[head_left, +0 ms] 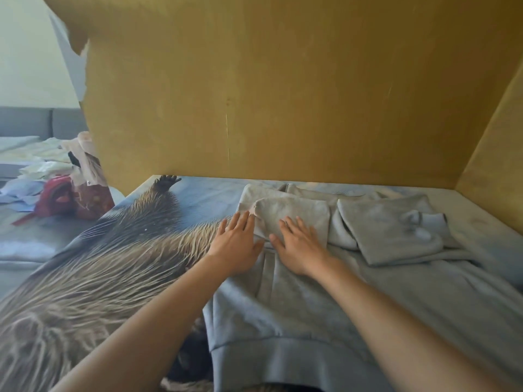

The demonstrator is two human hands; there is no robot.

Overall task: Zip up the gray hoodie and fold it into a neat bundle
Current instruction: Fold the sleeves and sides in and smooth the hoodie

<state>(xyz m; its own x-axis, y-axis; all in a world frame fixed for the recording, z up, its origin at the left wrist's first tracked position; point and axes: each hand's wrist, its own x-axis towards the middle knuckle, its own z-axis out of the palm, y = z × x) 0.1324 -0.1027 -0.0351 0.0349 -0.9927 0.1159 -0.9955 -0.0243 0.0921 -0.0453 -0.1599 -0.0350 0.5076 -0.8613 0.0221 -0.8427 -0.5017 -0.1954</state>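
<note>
Gray hoodie [325, 321] lies spread on the quilled-animal bedspread [119, 250], hem nearest. Both forearms reach over it; the left hand [236, 244] and right hand [300, 247] rest flat, fingers spread, gripping nothing, by its folded sleeve [285, 213]. The zipper is hidden.

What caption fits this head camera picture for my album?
Both hands, left hand and right hand, press flat on the gray hoodie spread over an animal-print bedsheet.
</note>
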